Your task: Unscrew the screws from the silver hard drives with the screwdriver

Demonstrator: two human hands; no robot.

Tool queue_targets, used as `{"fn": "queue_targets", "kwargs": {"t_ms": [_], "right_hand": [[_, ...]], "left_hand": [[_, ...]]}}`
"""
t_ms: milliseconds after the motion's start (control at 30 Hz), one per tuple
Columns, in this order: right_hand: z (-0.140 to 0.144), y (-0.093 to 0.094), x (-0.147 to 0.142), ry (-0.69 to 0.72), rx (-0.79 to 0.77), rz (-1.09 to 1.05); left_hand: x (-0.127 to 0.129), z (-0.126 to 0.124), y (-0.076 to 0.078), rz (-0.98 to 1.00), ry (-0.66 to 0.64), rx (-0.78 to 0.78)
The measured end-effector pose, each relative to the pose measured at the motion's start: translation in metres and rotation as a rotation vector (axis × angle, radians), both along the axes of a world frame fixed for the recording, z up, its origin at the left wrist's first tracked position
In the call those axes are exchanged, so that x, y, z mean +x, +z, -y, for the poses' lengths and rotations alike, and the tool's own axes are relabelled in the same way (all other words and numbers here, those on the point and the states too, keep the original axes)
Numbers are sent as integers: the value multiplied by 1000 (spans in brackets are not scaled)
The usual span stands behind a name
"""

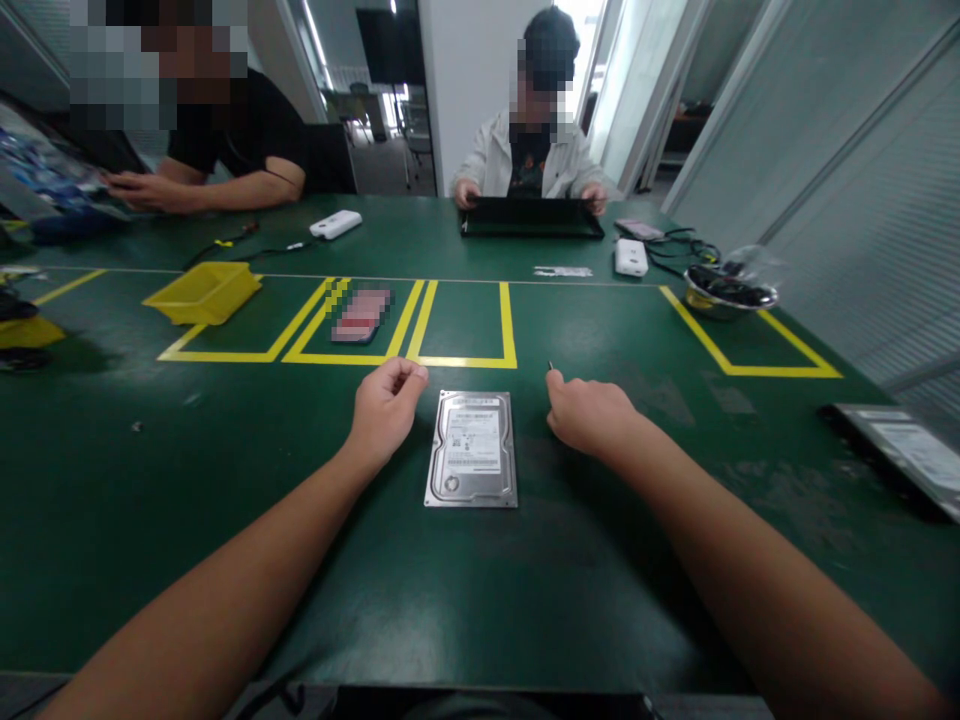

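Observation:
A silver hard drive [472, 450] with a white printed label lies flat on the green table, between my two hands. Just off its upper left corner is my left hand [386, 408], closed with thumb and fingers pinched; whatever may be in the pinch cannot be made out. To the drive's right, my right hand [589, 410] is closed, and a small dark rod-like tip [550, 366] pokes out past the index finger. The rest of that piece is hidden in the fist. Neither hand touches the drive.
Yellow tape [465, 361] marks areas across the table [225, 560]. A yellow bin [206, 293] and a phone [362, 315] stand ahead left. A metal bowl [724, 303] and another hard drive [904, 450] are at right. Two people sit opposite, one holding a black tray-like panel [532, 217].

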State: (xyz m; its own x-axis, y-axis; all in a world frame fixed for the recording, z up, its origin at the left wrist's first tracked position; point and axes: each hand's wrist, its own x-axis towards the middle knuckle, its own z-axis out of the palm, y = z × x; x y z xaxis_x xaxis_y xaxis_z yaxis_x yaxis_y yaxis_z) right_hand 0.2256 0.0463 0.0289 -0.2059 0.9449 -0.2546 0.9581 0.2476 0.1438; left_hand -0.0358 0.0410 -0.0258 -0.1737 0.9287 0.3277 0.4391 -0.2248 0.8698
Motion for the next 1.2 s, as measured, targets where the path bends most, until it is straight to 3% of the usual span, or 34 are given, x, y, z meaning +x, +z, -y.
{"fn": "queue_targets", "kwargs": {"t_ms": [167,333,567,667,767,1000,1200], "right_hand": [[5,5,-2,30,69,6],[16,16,-7,158,183,-8],[34,26,-27,513,276,-144],[43,25,-38,714,283,-287],[49,18,-45,819,237,-364],[52,4,-52,826,101,-284],[56,4,-52,814,134,-296]], "left_hand": [[0,1,0,-11,-2,-3],[1,1,-1,1,2,7],[2,2,1,25,14,23],[3,2,1,23,16,35],[3,2,1,11,16,35],[4,3,0,-20,10,15],[6,4,0,-188,-2,61]]}}
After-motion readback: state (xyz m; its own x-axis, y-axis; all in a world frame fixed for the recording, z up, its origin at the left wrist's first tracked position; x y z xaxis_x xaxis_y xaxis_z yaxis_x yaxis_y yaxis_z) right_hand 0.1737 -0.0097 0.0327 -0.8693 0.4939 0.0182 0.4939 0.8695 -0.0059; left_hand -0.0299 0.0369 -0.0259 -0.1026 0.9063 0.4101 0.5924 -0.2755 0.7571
